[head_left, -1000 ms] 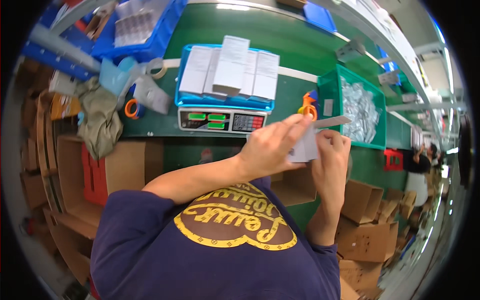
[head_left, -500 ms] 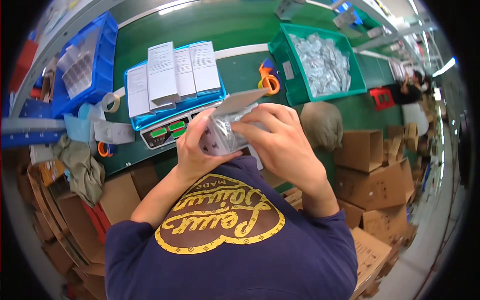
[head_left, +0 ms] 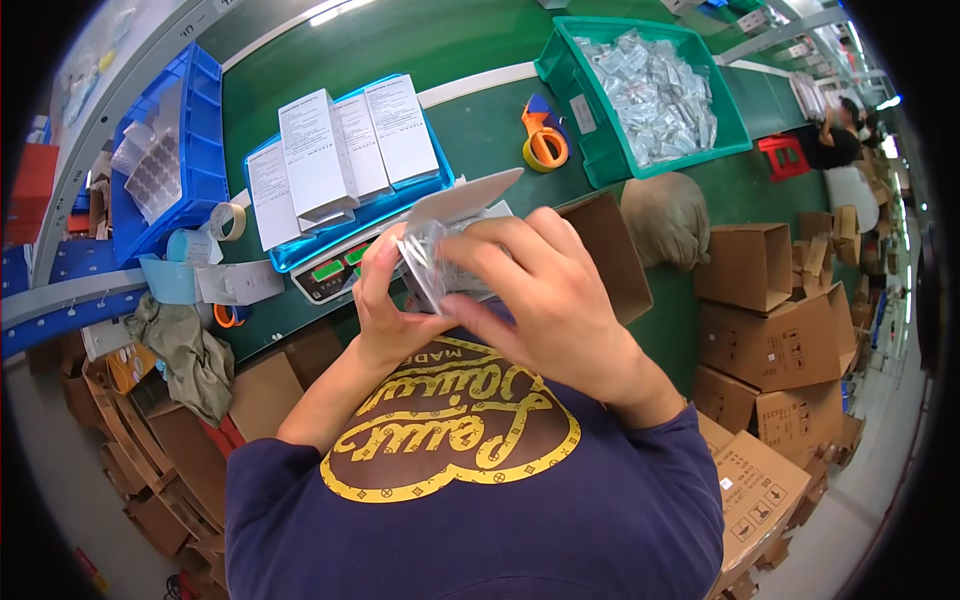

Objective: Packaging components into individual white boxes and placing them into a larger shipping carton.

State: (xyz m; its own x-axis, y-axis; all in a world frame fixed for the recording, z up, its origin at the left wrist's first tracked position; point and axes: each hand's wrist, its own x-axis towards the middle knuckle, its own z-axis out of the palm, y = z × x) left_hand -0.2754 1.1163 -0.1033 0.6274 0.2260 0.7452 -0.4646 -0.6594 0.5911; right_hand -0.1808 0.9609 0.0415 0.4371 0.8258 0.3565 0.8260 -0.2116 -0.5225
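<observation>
In front of my chest, my left hand (head_left: 376,312) grips a small white box (head_left: 467,197) whose lid flap stands raised. My right hand (head_left: 565,305) bends over the opening, its fingers curled on a clear plastic bag (head_left: 428,243) at the mouth of the box. The thumb presses near the box edge; the fingertips and the bag's contents are partly hidden. Beyond my hands, several printed white boxes (head_left: 318,155) lie in a blue tray (head_left: 446,182) on a digital scale (head_left: 322,288).
A green bin (head_left: 618,172) of clear bagged parts stands at the far right, near an orange tape dispenser (head_left: 545,140). On the left is a blue bin (head_left: 205,150) with clear trays. Cardboard boxes (head_left: 770,340) crowd the right; a cloth (head_left: 185,350) hangs at left.
My right hand has moved left and lower over the box, fingers further across its opening. The box has tilted, and its plastic bag now shows at the left edge. The view has shifted.
</observation>
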